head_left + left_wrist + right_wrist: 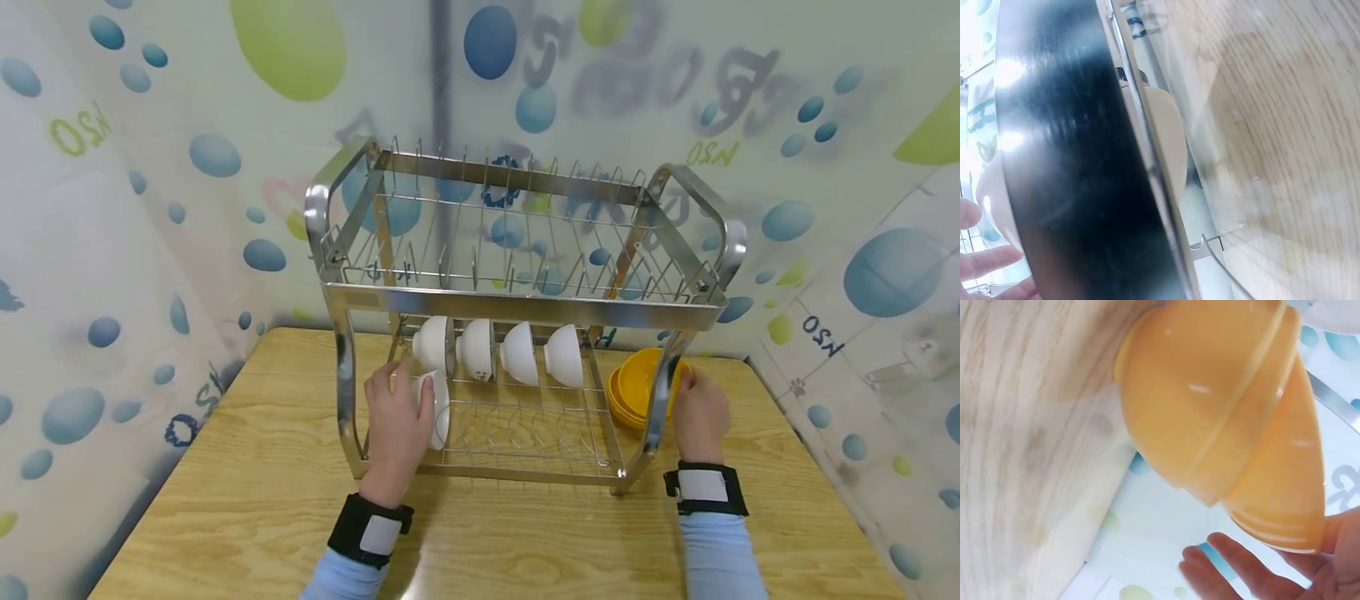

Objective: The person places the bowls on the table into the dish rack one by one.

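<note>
Head view: a tan wood-grain table (pixel 525 546) bears a silver metal 2-tier rack (pixel 525 308). At the rack's 4 o'clock, the right hand (pixel 701 412) pinches a stack's top yellow round bowl (pixel 640 379); at 8 o'clock, the left hand (pixel 397 421) pinches a white round bowl (pixel 441 423), 4 matching bowls (pixel 519 354) toward 1 o'clock.

1. The head view is bright, evenly lit and mostly crisp.
2. White glare marks the table (pixel 525 533) beside the left sleeve (pixel 341 577), next to a soft shadow.
3. Highlights streak the steel rack (pixel 525 307).
4. The left wrist view looks hazy, its wood washed out; glare spots dot a dark strip (pixel 1085 169).
5. The right wrist view is pale and soft, with small glints on the yellow bowls (pixel 1191 406).
</note>
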